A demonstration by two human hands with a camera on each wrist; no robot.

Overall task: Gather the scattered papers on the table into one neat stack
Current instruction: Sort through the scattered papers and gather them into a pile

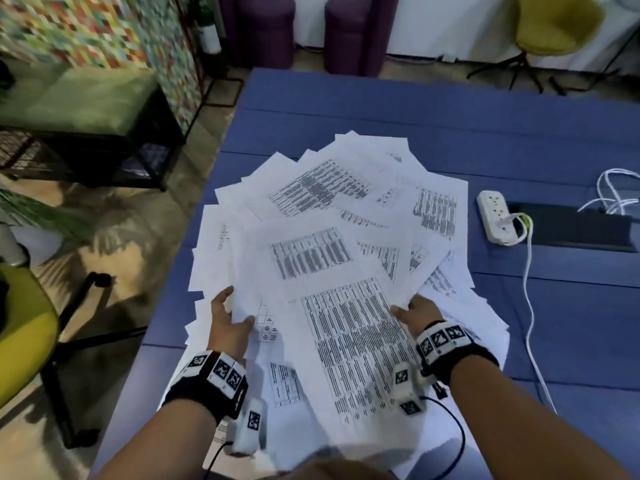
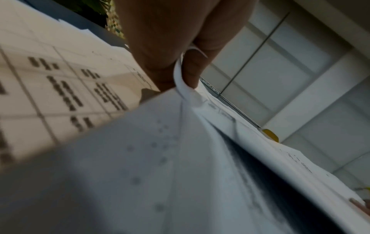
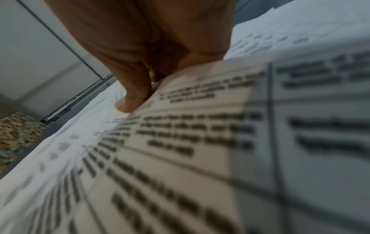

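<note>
Between both hands: papers (image 1: 332,258) fanned, left hand (image 1: 227,323) and right hand (image 1: 417,313) pinching edges.

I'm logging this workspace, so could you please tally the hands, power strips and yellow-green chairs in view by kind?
Hands: 2 (left hand, right hand, each holding the papers)
Power strip: 1
Yellow-green chairs: 2 (far chair, near chair)
Total: 5
The papers overlap too much to count.
</note>
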